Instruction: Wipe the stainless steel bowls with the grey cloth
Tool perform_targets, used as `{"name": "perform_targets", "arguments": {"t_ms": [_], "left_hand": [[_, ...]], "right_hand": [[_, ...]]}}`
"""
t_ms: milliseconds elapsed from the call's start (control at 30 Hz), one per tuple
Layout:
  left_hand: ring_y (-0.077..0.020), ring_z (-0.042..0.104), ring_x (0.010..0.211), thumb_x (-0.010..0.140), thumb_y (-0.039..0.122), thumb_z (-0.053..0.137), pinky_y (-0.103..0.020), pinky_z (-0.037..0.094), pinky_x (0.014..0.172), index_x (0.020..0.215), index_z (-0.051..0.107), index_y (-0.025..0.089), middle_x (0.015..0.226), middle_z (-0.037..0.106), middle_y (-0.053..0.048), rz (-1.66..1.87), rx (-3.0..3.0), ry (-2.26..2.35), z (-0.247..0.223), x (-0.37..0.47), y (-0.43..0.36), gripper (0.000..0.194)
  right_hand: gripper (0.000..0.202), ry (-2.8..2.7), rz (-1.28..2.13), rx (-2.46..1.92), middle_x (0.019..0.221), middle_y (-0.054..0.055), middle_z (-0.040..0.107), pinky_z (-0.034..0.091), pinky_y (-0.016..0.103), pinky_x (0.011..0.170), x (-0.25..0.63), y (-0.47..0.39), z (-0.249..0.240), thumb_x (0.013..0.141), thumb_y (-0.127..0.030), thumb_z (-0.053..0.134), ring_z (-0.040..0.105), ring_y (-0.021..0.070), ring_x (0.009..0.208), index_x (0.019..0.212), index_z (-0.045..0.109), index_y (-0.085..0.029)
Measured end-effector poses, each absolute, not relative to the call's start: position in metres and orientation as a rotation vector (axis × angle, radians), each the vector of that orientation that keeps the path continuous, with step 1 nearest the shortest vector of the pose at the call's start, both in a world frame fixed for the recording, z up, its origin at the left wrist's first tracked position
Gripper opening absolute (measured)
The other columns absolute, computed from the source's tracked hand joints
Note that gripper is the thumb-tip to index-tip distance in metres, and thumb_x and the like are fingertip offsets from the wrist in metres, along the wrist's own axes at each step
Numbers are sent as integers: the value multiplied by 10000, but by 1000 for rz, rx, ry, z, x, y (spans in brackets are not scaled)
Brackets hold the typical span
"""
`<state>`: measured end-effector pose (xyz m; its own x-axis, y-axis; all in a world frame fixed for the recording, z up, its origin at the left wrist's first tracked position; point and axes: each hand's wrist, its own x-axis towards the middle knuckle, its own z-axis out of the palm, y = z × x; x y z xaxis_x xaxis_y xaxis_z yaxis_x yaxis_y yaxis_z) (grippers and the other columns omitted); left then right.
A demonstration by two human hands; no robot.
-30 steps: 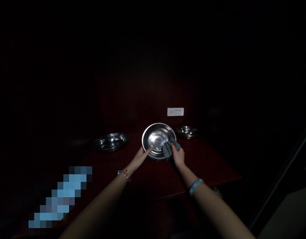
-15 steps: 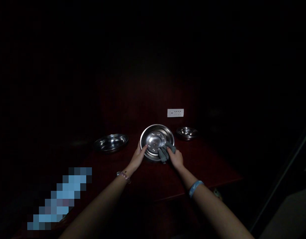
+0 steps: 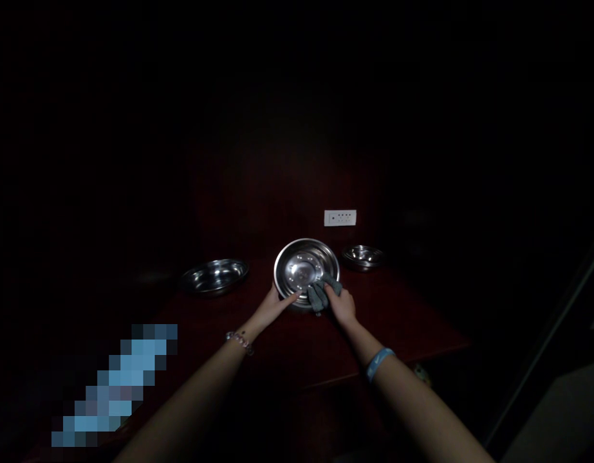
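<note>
A shiny round metal bowl (image 3: 301, 267) is tilted so that its inside faces me, above the dark red table (image 3: 374, 321). My left hand (image 3: 276, 305) grips its lower left rim, thumb over the inner side and the other fingers hidden behind. Bunched in my right hand (image 3: 342, 305) is a grey cloth (image 3: 318, 296), pressed against the bowl's lower right rim and inner wall. Whether the bowl's underside touches the table, I cannot tell.
To the left on the table lies a wide, shallow metal bowl (image 3: 215, 278). A small stack of metal bowls (image 3: 363, 257) stands at the back right. Behind them, a white socket plate (image 3: 340, 218) is set in the dark wall. A pixelated blue patch covers the lower left.
My left thumb has shifted right and down along the bowl's lower rim. The bowl has turned or moved slightly up and right. My right hand keeps the cloth at nearly the same spot.
</note>
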<state>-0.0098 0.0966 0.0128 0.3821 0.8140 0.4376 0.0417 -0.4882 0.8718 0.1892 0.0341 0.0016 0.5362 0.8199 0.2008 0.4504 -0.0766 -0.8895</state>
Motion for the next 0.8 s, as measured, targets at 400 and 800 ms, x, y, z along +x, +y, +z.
{"name": "perform_targets", "arguments": {"t_ms": [400,800], "left_hand": [[-283,557,1247,735,376,658,-465,353,1134,1239,592,150,1310,640,-106,1082,1831,736,9,-6,99,557],[-294,645,1066,625,321,654,-450,453,1021,1026,673,156,1051,744,-65,1025,1676,775,17,-18,100,434]], "right_hand": [[494,-1045,453,-1690,1020,119,753,519,335,859,189,34,2,808,-592,548,696,274,1005,996,758,-187],[425,-818,477,-1474,940,80,771,538,268,761,192,39,-1,744,-524,605,720,231,898,932,762,-176]]}}
